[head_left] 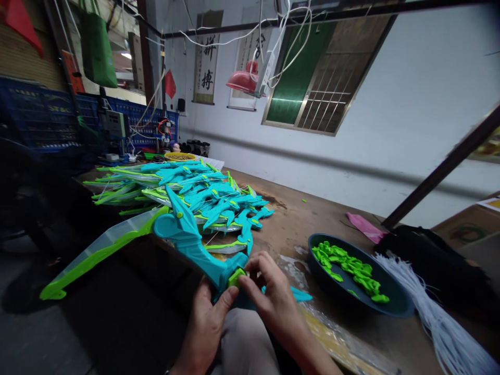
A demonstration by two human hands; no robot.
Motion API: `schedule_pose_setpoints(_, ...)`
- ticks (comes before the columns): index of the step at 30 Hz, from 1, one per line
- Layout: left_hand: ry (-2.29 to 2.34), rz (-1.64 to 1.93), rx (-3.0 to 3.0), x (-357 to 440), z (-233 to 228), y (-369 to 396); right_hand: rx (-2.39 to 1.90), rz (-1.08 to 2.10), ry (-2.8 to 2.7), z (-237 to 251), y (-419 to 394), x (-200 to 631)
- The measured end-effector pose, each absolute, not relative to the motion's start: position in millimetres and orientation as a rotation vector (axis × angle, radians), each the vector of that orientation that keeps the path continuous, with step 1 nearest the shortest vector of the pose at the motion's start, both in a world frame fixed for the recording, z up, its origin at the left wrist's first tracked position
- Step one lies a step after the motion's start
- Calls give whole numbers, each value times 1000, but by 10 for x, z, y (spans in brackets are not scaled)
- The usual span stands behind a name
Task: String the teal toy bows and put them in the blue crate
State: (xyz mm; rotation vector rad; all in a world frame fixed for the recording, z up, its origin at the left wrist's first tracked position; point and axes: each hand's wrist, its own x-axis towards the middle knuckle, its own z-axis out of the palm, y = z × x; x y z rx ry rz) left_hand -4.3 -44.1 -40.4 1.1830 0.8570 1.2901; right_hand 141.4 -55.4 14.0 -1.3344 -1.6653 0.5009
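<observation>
Gripping a blue-and-green toy bow, near centre, w/ left hand closed round the near end of the blue handle, thumb on top, next to a small green piece. Pinching at that piece from the right w/ thumb & bent forefinger of right hand; can't tell where the other right fingers touch, partly hidden. See bow tilted, w/ a green limb & clear strip reaching out to near left, past the table edge & above the dark floor. Can also see a blue tip just right of right hand; can't tell if part of the same bow. Got both hands just above a grey-trousered knee.

Note big pile of similar toy bows w/ thin strings, just beyond the held one, on left part of table. Spot yellow tray of small brownish bits at far side of pile. See dark bowl on the right, w/ lots of loose green pcs, apart from hands. Find white cords bundled just right of bowl, plus black bag, pink cloth & cardboard box farther back, right.

Note red lamp hanging over far side, beside white power strip, & barred window in far wall. See green bag hung far left, above blue crates.
</observation>
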Motion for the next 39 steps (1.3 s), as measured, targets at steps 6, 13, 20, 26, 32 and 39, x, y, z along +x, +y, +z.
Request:
schedule_pose_setpoints(6, 905, 1308, 1303, -132, -324, -490, -1227, 907, -1678, 275, -504, 1574)
schedule_pose_setpoints(13, 898, 1323, 1359, -110, -324, -580, -1230, 799, -1874, 426, -577, 1605)
schedule_pose_setpoints(20, 1015, 1380, 1416, -33, -308, -596, -1284, 694, -1840, 454, -610, 1610)
schedule_pose_setpoints(26, 919, 1136, 1099, 44, -374, -368, -1345, 635, -1638, 380, -672, 1697)
schedule_pose_setpoints(32, 762, 946, 849, 30, -235, -38, -1353, 741, -1649, 270, -815, 2179)
schedule_pose_setpoints(39, 744, 1097, 869, -57, 75, 290, -1538, 411, -1387, 118, -803, 3272)
